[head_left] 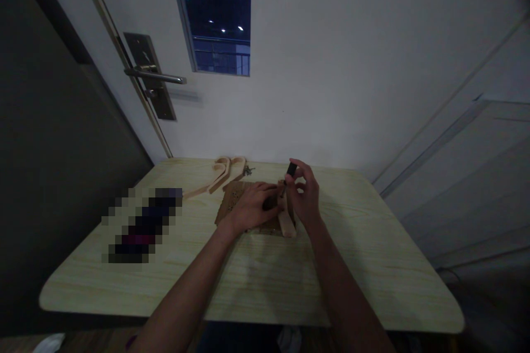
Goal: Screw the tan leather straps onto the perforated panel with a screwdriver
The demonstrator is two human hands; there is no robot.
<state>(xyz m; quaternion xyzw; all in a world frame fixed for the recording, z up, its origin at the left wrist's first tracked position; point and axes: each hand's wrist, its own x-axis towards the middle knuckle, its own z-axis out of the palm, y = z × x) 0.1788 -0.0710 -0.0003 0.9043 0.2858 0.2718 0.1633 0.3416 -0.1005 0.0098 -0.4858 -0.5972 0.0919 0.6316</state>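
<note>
My right hand [304,190] pinches the black handle of a screwdriver [292,169] between thumb and fingers. The tool stands nearly upright, its lower end meeting a pale wooden piece [286,223]. From the left, my left hand [254,204] presses on that piece, thumb and fingertips against its side; part of the wood is hidden behind the fingers. Underneath lies a brown cardboard sheet [228,201] with small holes or marks. Whether a screw sits under the tip is too small to tell.
Curved wooden pieces [219,177] lie at the table's back left, beside a small pile of screws [249,170]. A blurred-out dark object [144,226] is on the left of the table [364,281]. Behind stands a white door with a metal handle [159,75].
</note>
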